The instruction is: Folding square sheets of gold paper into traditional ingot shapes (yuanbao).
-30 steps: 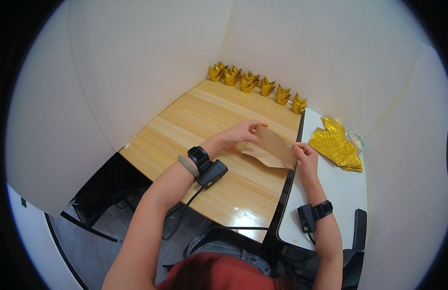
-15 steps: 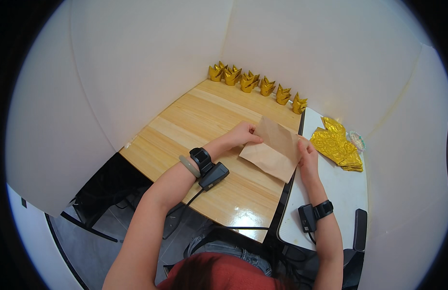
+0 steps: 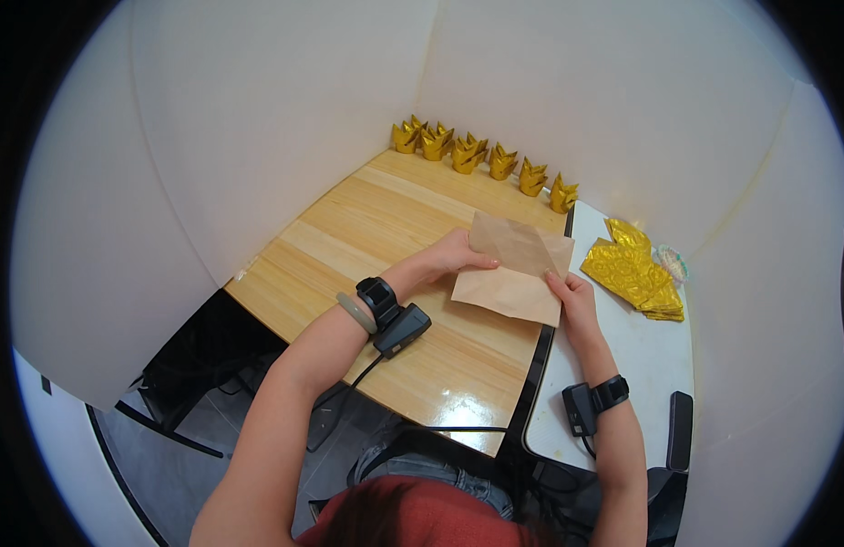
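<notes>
A creased sheet of brown paper [image 3: 509, 292] is held up between my hands over the right part of the wooden table. My left hand [image 3: 460, 255] pinches its left edge, thumb on the near face and fingers behind. At the right edge, my right hand [image 3: 575, 299] grips it the same way, with the thumb lying on the paper. A fold runs across the sheet between the two thumbs. The fingers behind the paper are partly hidden.
Several gold foil cups with pointed rims [image 3: 503, 162] line the wooden table's [image 3: 349, 228] far edge. On the white table [image 3: 568, 401] at right lie gold foil sheets [image 3: 636, 273] beside a stack of pale paper cups [image 3: 671, 264]. White walls enclose the tables; a cable [image 3: 463, 428] crosses the near edge.
The paper has turned slightly, its right side rising and coming more level. My right hand has shifted a little inward, its thumb now on the paper's face. My left hand has barely moved.
</notes>
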Demonstrator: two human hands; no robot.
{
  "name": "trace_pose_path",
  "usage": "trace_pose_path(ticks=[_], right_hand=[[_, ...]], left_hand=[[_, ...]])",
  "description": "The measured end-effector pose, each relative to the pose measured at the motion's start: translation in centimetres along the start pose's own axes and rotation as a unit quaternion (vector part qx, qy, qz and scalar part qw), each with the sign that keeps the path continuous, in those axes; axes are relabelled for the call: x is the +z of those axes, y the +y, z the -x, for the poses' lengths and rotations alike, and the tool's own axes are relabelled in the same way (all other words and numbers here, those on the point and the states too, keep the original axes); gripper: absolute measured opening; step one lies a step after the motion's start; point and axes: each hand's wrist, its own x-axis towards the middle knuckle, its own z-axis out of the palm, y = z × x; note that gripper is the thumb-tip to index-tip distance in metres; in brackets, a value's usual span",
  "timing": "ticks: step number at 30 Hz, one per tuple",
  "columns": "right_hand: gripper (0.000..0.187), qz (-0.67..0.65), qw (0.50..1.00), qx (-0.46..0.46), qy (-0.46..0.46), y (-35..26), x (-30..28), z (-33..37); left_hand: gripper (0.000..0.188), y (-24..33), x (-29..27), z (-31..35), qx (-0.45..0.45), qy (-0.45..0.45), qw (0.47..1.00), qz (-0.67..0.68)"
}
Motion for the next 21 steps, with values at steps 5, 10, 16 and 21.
trace_pose_path(ticks=[5,10,16,21], right_hand=[[0.022,-0.105,0.994,0.007,0.009,0.1,0.0,-0.1],[0.023,-0.126,0.992,0.004,0.014,-0.6,0.4,0.3],[0.022,-0.100,0.995,-0.001,-0.005,0.3,-0.7,0.0],[0.019,-0.088,0.996,-0.027,-0.019,-0.3,-0.4,0.5]], left_hand=[[0.036,0.3,-0.2,0.3,0.002,-0.009,1.000,0.021],[0.033,0.4,-0.3,0.4,0.003,-0.017,1.000,0.020],[0.032,0.2,-0.4,0.0,0.009,-0.032,0.999,0.028],[0.029,0.5,0.1,0.8,0.008,-0.031,0.999,-0.010]])
